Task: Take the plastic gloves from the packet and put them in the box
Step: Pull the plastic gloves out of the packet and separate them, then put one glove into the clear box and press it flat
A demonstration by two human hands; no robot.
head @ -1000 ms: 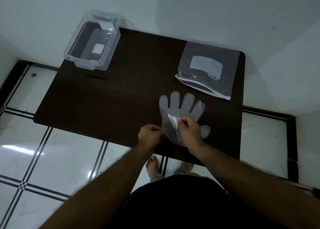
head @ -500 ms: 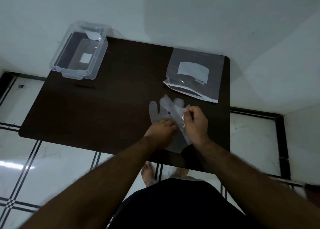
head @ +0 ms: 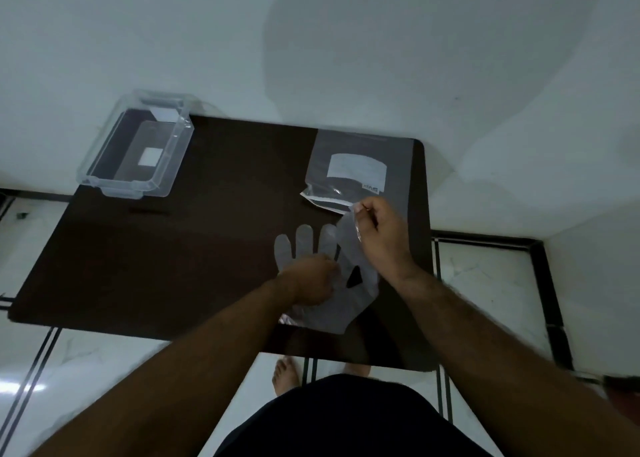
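Clear plastic gloves [head: 304, 245] lie flat on the dark table [head: 207, 249], fingers pointing away from me. My left hand [head: 311, 278] presses down on their palm area. My right hand [head: 379, 235] pinches the edge of one thin glove and lifts it up and to the right, peeling it off the others. The clear zip packet [head: 360, 172] with a white label lies at the table's far right, just beyond my right hand. The transparent box [head: 135, 148] stands open at the far left corner.
The table sits against a white wall. White tiled floor with black lines surrounds it, and my bare feet [head: 287, 373] show below the near edge.
My right hand has risen and moved to the far right, pulling one glove layer off the stack. My left hand has shifted onto the gloves and holds them down.
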